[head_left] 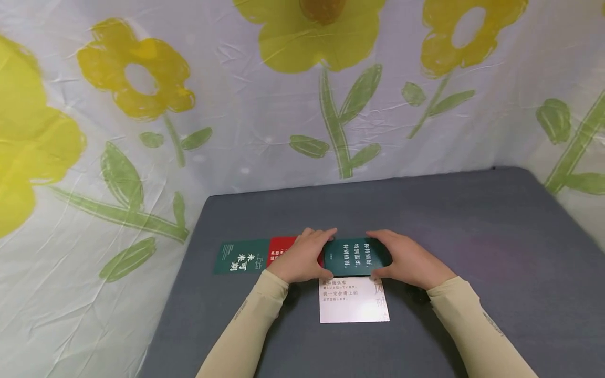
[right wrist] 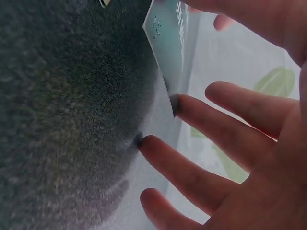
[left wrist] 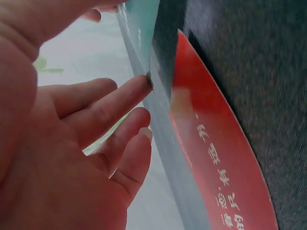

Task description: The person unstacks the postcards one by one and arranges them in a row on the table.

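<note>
A teal card [head_left: 350, 256] with white writing lies between my two hands in the head view. My left hand [head_left: 304, 255] grips its left end, thumb at the near edge and fingers at the far edge. Opposite it, my right hand [head_left: 410, 261] holds the right end in the same way. Partly hidden beneath my left hand is a red card [left wrist: 211, 143], its printed side plain in the left wrist view. A pale card [head_left: 353, 302] with printed lines sits just in front of the teal one, its upper edge close to both thumbs.
Left of the red card, another green card [head_left: 241, 257] lies flat on the dark grey table [head_left: 454, 220]. Behind the table hangs a white cloth [head_left: 255, 126] printed with yellow flowers. Light sleeves [head_left: 246, 325] cover both forearms.
</note>
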The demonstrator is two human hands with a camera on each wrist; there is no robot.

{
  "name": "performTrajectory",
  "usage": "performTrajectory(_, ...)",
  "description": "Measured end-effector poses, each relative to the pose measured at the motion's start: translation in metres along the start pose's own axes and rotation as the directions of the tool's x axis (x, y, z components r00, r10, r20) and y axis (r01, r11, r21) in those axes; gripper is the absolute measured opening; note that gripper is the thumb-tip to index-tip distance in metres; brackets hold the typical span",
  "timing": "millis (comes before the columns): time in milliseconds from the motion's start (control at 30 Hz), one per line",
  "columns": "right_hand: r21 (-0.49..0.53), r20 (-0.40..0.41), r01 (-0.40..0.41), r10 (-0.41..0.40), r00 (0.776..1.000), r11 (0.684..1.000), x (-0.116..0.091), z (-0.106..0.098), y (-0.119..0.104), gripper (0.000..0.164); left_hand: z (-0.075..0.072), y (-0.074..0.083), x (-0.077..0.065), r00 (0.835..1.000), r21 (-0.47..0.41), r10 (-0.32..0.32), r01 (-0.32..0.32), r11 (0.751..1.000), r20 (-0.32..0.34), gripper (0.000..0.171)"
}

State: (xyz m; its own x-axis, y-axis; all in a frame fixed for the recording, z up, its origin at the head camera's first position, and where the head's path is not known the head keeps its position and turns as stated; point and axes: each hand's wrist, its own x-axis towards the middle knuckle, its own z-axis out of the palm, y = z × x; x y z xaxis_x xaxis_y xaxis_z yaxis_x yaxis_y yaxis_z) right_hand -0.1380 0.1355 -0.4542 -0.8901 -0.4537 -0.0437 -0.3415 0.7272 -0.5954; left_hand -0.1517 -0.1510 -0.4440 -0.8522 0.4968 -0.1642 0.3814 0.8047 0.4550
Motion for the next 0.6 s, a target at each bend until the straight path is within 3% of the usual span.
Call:
performTrajectory(300, -0.044, -0.006, -0.009, 0.009, 1.000, 0.999, 0.013, 0.006, 0.006, 0.091, 0.001, -0.006, 0.009, 1.000, 0.060, -0.021, 0.022, 0.998, -0.021, 0.107)
performTrajectory(600, -0.066, -0.009, -0.008, 0.008, 1.000, 0.998, 0.023, 0.008, 0.013, 0.088, -0.001, -0.012, 0.012, 0.999, 0.007, -0.038, 0.038, 0.999, -0.009, 0.100)
